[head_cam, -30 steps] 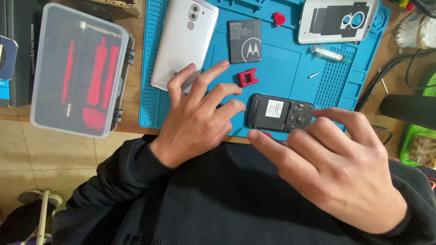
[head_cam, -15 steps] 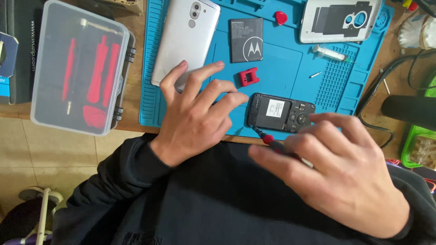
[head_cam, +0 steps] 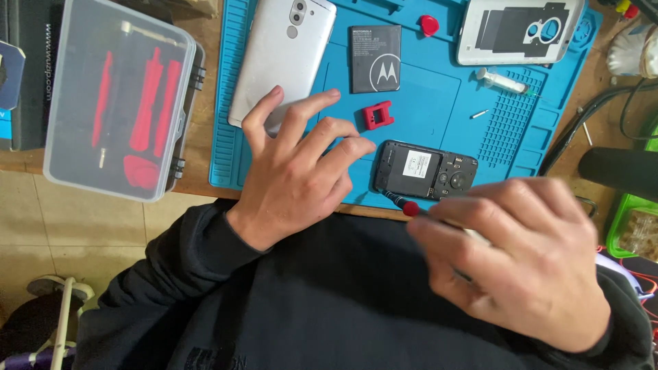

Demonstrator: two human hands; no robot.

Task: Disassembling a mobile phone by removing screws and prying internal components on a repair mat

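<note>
The opened black phone (head_cam: pixel 425 170) is lying back-up at the near edge of the blue work mat (head_cam: pixel 439 109). The right hand (head_cam: pixel 517 260) is gripping a red-collared screwdriver (head_cam: pixel 404 204), its tip touching the phone's near-left corner. The left hand (head_cam: pixel 298 164) is resting open on the mat, fingertips just beside the phone's left end. A small red block (head_cam: pixel 378 114) and a black battery (head_cam: pixel 375 59) are sitting beyond; a silver phone (head_cam: pixel 281 55) is lying partly under the left fingers.
</note>
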